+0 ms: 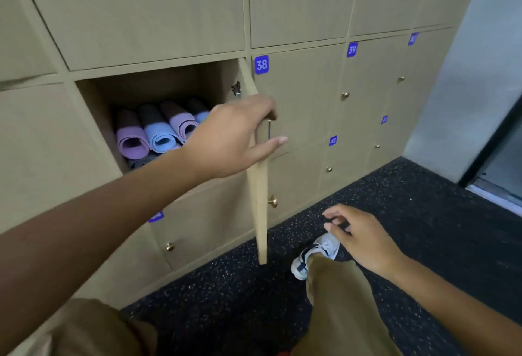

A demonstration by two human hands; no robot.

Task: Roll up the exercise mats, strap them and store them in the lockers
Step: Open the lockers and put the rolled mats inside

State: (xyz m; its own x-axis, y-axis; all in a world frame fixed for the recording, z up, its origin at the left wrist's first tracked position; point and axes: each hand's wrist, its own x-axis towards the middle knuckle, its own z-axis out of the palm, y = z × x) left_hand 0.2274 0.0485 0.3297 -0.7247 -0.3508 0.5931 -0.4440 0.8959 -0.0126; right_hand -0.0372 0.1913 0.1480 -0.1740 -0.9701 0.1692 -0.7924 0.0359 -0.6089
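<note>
A wall of tan wooden lockers (147, 22) fills the upper left of the view, each door with a small brass knob and several with blue number plates; the plate reading 38 (261, 65) sits just right of the one open compartment, and 39 (352, 49) is farther right. Below lies a dark speckled floor (423, 214), with a grey wall (485, 73) at the right. A white and navy shoe (316, 256) and a khaki trouser leg (339, 313) stand on the floor near the lockers.

The open locker door (261, 200) swings out toward the camera, seen edge-on, and partly blocks the right side of the opening. The left hand (234, 141) grips the door's upper edge, fingers curled over the top and thumb pressed along the outer face; its forearm crosses in front of the compartment's lower right corner.

Inside the open compartment, the rolled mats (158, 132) lie side by side, pink and light blue alternating, with a grey one beneath. Their long axes run front to back, spiral ends facing outward toward the opening.

The right hand (358, 238) hovers above the shoe, holding nothing, fingers loosely curled with thumb and forefinger close together.
</note>
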